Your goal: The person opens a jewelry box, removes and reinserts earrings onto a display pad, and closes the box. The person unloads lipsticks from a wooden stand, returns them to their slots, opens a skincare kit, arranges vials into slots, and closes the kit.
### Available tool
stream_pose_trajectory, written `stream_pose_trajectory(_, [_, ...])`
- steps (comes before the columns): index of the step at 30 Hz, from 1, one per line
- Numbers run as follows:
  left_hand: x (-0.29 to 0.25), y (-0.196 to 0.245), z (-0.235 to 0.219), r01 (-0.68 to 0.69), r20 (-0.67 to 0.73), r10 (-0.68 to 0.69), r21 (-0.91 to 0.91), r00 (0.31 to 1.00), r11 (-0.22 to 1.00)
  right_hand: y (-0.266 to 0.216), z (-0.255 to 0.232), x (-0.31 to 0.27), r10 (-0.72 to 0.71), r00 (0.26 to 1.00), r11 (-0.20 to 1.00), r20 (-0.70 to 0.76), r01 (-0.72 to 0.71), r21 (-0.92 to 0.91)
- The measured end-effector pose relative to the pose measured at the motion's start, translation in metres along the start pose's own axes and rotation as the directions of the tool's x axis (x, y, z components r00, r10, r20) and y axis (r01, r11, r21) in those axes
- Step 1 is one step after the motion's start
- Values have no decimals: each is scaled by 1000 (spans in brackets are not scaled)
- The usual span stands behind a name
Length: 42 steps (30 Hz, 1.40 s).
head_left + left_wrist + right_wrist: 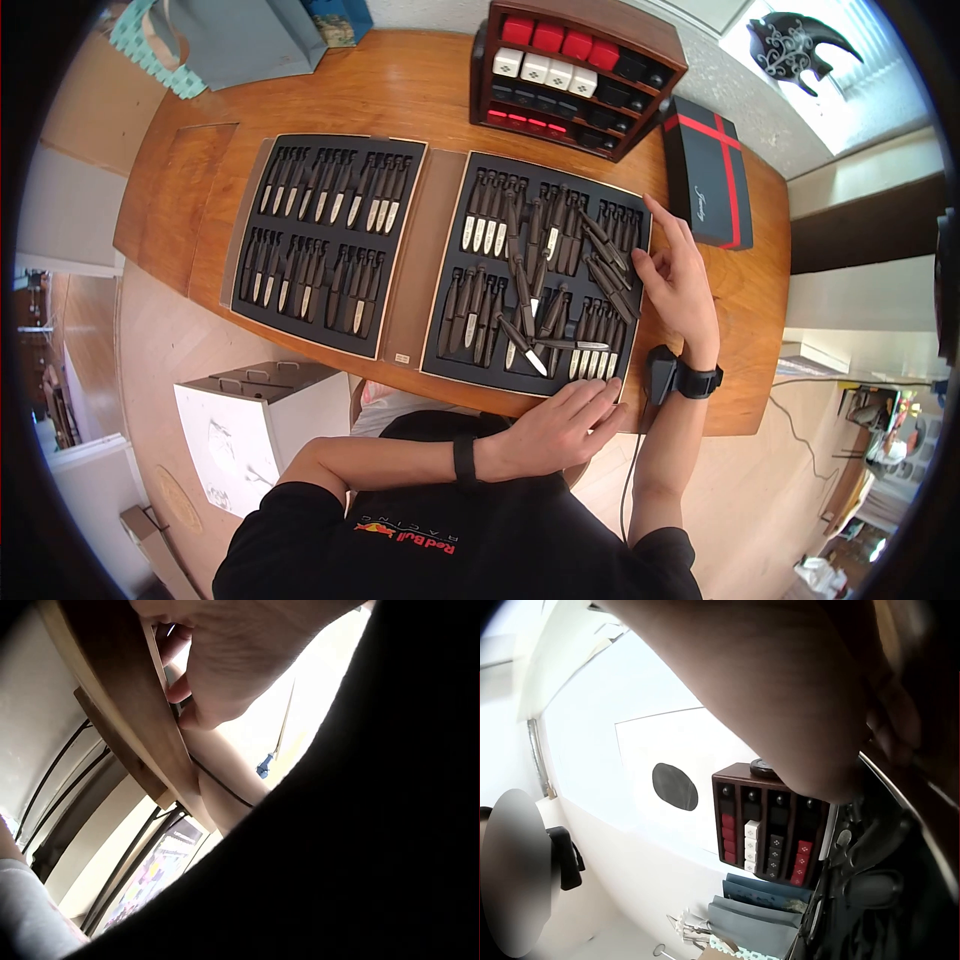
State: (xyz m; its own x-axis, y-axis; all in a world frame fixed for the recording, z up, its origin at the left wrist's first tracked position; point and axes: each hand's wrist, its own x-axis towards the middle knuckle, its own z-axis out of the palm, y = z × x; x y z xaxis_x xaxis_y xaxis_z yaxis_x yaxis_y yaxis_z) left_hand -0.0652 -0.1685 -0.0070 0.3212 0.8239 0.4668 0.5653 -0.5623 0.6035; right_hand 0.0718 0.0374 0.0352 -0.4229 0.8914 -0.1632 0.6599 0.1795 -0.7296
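Observation:
A hinged case lies spread on the wooden table, its left black tray (325, 232) and right black tray (460, 362) full of slim dark pieces (295, 275) with silvery ends, shaped like small knives. Most sit in slots; several loose pieces (525, 350) lie crosswise over the right tray. My left hand (560, 425) rests its fingers at that tray's near right corner, and in the left wrist view it (232, 660) is beside the table's edge. My right hand (682, 280) touches the tray's right edge with thumb and forefinger apart; its other fingers are partly hidden.
Behind the trays stands a wooden rack (575, 80) with red, white and black cubes. A dark box with red ribbon (708, 175) lies at the right. Grey paper bags (245, 45) stand at the far left. A cable (627, 480) hangs by the right forearm.

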Motion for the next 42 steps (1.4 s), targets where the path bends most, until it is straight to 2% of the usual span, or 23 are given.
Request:
stream_pose_trajectory(5, [-2,-7,-7,-25,17,27,-86,999,996,6,-1,2,-15,1000,999,7,14,40])
stream_pose_trajectory(7, [-1,-10,-19,-12,-70,-12,-322,997,947,5,0,1,5,1000,998,-3,-5,57])
stream_pose_trajectory(8, [-2,-15,-29,-11,-66,-11,-325,998,946,4,0,2,-5,1000,999,-7,6,45])
stream_pose_trajectory(10, [-7,-28,-60,-36,-170,-4,-230,985,973,2,0,2,-10,1000,999,2,10,36])
stream_pose_trajectory(12, [-9,-44,-85,101,-248,-106,-32,963,994,-6,1,1,6,1000,1000,-18,-6,-6])
stream_pose_trajectory(14, [-12,-58,-111,308,-253,-268,132,929,942,-11,0,-1,15,1000,999,-17,-15,-28])
stream_pose_trajectory(15, [-17,-66,-117,308,-249,-270,129,930,943,-13,0,-1,13,1000,998,-20,-14,-60])
stream_pose_trajectory(17, [-30,-79,-122,486,-269,-438,143,858,862,-12,1,-1,8,1000,997,-16,-9,-82])
stream_pose_trajectory(18, [-39,-83,-120,517,-245,-490,54,836,854,-12,0,-1,-2,1000,995,-14,1,-102])
stream_pose_trajectory(21, [-42,-84,-113,536,-211,-523,4,826,844,-13,1,-1,-4,1000,995,-20,2,-100])
stream_pose_trajectory(24, [-38,-85,-100,494,-195,-492,-41,848,868,-16,3,-4,-1,999,992,-35,-4,-125])
stream_pose_trajectory(28, [-40,-88,-91,509,-196,-517,-93,833,855,-17,7,-15,15,998,988,-64,-24,-153])
stream_pose_trajectory(30, [-38,-89,-93,519,-198,-530,-111,824,848,-14,10,-24,-28,989,983,-143,1,-183])
stream_pose_trajectory(31, [-36,-90,-92,514,-205,-528,-121,824,849,-14,10,-29,-22,991,983,-135,-3,-182])
stream_pose_trajectory(33, [-38,-90,-93,515,-181,-524,-99,832,851,-16,12,-42,-217,948,918,-232,118,-378])
stream_pose_trajectory(36, [-37,-91,-91,499,-174,-503,-68,847,864,-36,24,-58,-263,947,914,-187,182,-364])
stream_pose_trajectory(37, [-36,-90,-91,510,-175,-519,-100,836,855,-45,31,-65,-208,960,940,-187,143,-310])
stream_pose_trajectory(38, [-37,-89,-91,522,-175,-538,-131,825,843,-50,36,-69,-229,962,936,-148,176,-306])
stream_pose_trajectory(40, [-38,-92,-93,499,-177,-506,-87,844,862,-59,45,-74,-315,948,909,-43,289,-301])
stream_pose_trajectory(42, [-36,-91,-96,455,-160,-460,-68,873,888,-67,58,-80,-295,955,920,21,290,-263])
